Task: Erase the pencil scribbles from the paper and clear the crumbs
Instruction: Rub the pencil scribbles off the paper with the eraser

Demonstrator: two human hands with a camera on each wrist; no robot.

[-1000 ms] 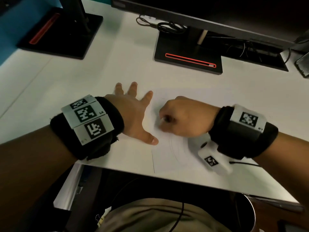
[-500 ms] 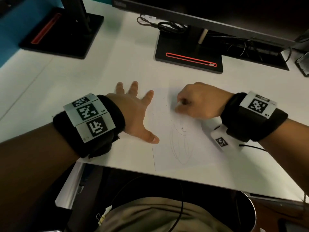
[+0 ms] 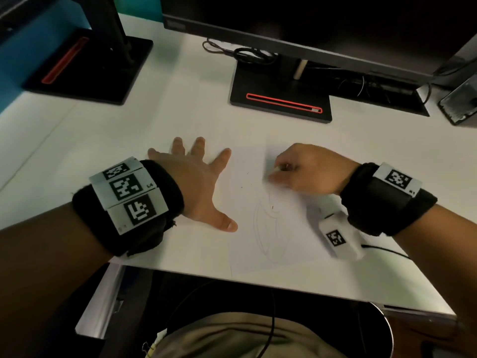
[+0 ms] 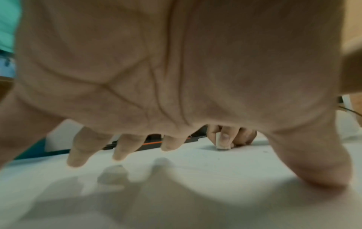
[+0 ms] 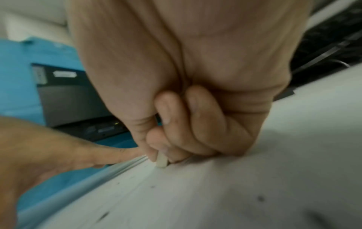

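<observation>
Head view: a person sat at a white bench (image 3: 129, 151) with both hands on it.
Paper: a white paper (image 3: 284, 228) lay flat near the front edge of the bench, about in the middle.
Scribbles: thin pencil scribbles (image 3: 268, 228) looped on the part of the paper closest to the front edge.
Crumbs: small dark crumbs (image 3: 247, 174) were dotted on the far part of the paper.
Left hand: the left hand (image 3: 196, 182) lay flat with its fingers spread wide and straight. Its thumb pressed on the left edge of the paper.
Left grip: it was spread apart and held nothing.
Right hand: the right hand (image 3: 309, 171) sat on the far part of the paper, with its fingers curled.
Eraser: a small white eraser (image 5: 162, 160) stood with its tip on the paper, far from the front edge.
Right grip: the thumb and fingers were clamped on the eraser.
Back of the bench: a black monitor stand (image 3: 281, 96) with a red line stood near the back edge. Another black stand (image 3: 87, 71) was at the back left corner.
</observation>
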